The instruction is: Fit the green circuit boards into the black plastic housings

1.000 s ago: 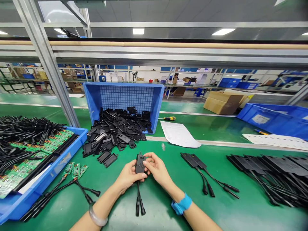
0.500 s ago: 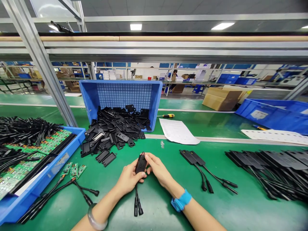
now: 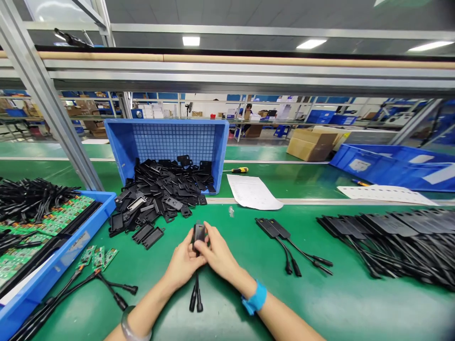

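Observation:
Between my two hands is a small black plastic case (image 3: 199, 230) with two short black cables (image 3: 196, 296) hanging from its lower end toward me. My left hand (image 3: 183, 263) is closed around its left side and lower part. The fingers of my right hand (image 3: 216, 251) wrap the right side, and that thumb lies across the front of the case. Two cased units with cables (image 3: 272, 228) lie on the green bench to the right. Left of my hands, several green circuit boards with cables (image 3: 98, 258) rest on the bench.
A tipped blue bin (image 3: 167, 128) spills black case halves (image 3: 167, 189) onto the bench. At left stands a blue tray (image 3: 106, 201) of wired boards. A row of cased units (image 3: 387, 227) lies at right. A paper sheet (image 3: 254, 192) and a screwdriver (image 3: 240, 170) lie behind.
My right thumb has moved from the case's upper edge down onto its front, and the case is turned more upright. The whole view has shifted slightly, so things appear further left.

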A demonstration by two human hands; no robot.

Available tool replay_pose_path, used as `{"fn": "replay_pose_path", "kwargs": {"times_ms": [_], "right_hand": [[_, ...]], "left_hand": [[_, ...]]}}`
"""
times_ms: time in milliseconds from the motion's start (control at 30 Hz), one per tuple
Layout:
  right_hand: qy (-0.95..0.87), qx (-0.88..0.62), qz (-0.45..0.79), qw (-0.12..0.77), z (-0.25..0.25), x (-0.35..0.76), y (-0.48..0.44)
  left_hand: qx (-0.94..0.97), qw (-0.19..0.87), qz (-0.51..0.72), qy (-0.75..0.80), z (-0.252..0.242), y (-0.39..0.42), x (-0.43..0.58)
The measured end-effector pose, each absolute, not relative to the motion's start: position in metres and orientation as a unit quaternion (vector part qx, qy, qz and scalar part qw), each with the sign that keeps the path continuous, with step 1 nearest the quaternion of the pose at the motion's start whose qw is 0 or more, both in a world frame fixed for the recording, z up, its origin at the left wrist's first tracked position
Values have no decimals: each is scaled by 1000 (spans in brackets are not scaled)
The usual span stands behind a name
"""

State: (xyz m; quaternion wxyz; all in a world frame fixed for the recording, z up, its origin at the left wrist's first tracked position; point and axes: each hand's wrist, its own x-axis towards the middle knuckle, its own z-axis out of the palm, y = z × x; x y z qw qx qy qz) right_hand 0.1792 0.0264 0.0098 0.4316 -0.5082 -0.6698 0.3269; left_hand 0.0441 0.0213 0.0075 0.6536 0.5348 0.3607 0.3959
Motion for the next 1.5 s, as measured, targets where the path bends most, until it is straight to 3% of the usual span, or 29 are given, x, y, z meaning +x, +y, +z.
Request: {"fn": "replay_pose_path", "kwargs": {"times_ms": [167, 367, 500, 633, 767, 967, 1133, 1267, 1333, 1500], "right_hand": [[-762, -586, 80, 262, 20, 194, 29], [-667, -731, -124, 72, 25, 261, 38], [-639, -739, -210, 30, 19, 283, 41], [-693, -688, -207, 55, 16, 271, 43], [-757, -626, -156, 98, 15, 247, 39], [-808, -563, 16, 175, 16, 218, 27], [-767, -463, 325, 302, 14, 194, 13], [-587, -366, 638, 339, 14, 176, 1], [-474, -334, 729, 362, 16, 171, -2], [-356, -329, 773, 409, 18, 174, 4]], "left_hand": [[533, 708, 344, 310, 6, 22, 39], [627, 583, 343, 386, 5, 22, 36], [713, 429, 339, 440, 16, 26, 30], [772, 160, 210, 578, 56, 27, 3], [678, 24, 114, 726, 88, 14, -47], [580, 8, -40, 814, 73, -16, -115], [604, -2, 54, 795, 67, -26, -96], [696, 186, 225, 656, 71, -19, -50], [726, 231, 238, 602, 70, -7, -33], [735, 65, 138, 661, 59, 39, -13]]}}
